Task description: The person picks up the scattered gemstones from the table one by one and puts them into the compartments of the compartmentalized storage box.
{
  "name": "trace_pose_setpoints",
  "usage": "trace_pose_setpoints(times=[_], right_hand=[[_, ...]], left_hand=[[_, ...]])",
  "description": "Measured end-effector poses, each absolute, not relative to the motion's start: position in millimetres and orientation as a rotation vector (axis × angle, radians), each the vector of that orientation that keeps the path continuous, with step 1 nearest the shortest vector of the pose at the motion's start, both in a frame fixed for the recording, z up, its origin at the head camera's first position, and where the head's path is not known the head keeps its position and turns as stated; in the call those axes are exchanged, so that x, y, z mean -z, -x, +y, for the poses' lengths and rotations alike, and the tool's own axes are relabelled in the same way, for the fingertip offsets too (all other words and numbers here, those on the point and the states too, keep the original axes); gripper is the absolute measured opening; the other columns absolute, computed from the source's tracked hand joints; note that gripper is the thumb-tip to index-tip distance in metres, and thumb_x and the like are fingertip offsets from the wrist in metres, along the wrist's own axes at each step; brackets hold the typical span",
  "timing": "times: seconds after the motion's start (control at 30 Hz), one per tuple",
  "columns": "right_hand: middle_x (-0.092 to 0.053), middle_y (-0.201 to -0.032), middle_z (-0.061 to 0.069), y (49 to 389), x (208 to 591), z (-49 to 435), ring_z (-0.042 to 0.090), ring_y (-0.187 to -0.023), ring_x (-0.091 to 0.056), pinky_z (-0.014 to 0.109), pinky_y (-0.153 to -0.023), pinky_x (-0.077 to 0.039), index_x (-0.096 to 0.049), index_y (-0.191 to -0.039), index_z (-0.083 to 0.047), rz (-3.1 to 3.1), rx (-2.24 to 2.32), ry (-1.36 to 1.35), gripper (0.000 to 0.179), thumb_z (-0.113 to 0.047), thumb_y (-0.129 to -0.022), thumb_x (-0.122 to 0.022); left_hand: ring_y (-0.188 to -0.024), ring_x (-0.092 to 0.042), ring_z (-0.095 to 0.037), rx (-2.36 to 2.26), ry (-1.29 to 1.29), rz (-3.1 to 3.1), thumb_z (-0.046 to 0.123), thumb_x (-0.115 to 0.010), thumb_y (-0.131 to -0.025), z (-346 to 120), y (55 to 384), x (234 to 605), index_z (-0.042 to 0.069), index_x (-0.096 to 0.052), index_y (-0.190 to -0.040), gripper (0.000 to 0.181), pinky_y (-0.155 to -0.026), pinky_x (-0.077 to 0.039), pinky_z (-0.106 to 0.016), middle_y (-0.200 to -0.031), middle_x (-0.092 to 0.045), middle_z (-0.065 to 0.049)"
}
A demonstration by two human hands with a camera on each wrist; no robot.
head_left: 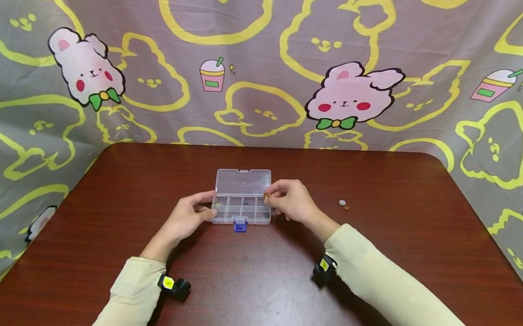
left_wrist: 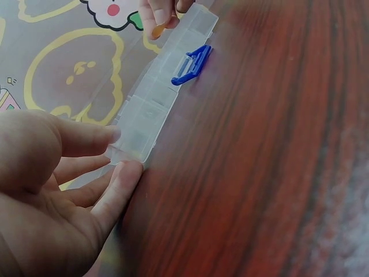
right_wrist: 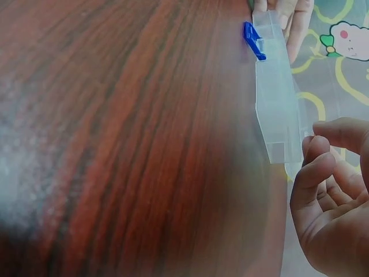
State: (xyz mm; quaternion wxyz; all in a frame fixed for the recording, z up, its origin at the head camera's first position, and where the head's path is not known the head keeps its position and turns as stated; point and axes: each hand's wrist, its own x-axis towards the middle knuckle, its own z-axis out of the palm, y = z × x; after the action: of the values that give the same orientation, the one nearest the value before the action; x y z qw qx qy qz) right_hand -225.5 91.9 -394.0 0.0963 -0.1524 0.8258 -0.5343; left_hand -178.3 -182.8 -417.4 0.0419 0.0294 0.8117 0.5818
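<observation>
A clear plastic compartment box (head_left: 242, 183) lies on the table with its lid raised at the back and a blue latch (head_left: 240, 226) hanging at the front. My left hand (head_left: 186, 215) holds the box's left end, its thumb at the front corner in the left wrist view. Over the right-hand compartments, my right hand (head_left: 294, 202) pinches a small amber-coloured piece (left_wrist: 158, 30) between thumb and fingers. Inside the box, a pale yellowish piece (head_left: 220, 204) sits at the left and a small dark piece (head_left: 245, 202) near the middle of the back row.
Right of the box, a small whitish piece (head_left: 342, 203) and an orange-brown piece (head_left: 346, 208) lie close together on the brown wooden table (head_left: 248, 289). A curtain (head_left: 262, 67) printed with rabbits hangs behind the table and along its sides.
</observation>
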Motion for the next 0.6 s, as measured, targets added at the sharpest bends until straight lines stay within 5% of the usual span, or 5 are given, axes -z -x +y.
trace_pose_setpoints(times=[0.33, 0.6], right_hand=[[-0.067, -0.071, 0.002, 227.6, 395.5, 90.3, 0.038, -0.059, -0.061, 0.024, -0.039, -0.039, -0.072, -0.098, -0.001, 2.467, 1.563, 0.433, 0.014, -0.003, -0.084, -0.074], [-0.067, -0.073, 0.003, 227.3, 396.4, 88.9, 0.017, -0.056, -0.059, 0.024, -0.05, -0.047, -0.073, -0.097, 0.003, 2.484, 1.569, 0.464, 0.014, 0.0, -0.083, -0.074]], left_hand=[[-0.089, -0.063, -0.017, -1.782, -0.089, 2.487, -0.007, -0.065, -0.091, -182.0, 178.3, 417.2, -0.008, -0.052, -0.14, 0.051, -0.072, -0.05, -0.019, -0.13, -0.059, -0.029], [-0.088, -0.064, -0.017, -1.77, -0.063, 2.496, -0.008, -0.066, -0.09, -182.6, 181.0, 419.6, -0.006, -0.055, -0.139, 0.051, -0.073, -0.05, -0.019, -0.128, -0.061, -0.025]])
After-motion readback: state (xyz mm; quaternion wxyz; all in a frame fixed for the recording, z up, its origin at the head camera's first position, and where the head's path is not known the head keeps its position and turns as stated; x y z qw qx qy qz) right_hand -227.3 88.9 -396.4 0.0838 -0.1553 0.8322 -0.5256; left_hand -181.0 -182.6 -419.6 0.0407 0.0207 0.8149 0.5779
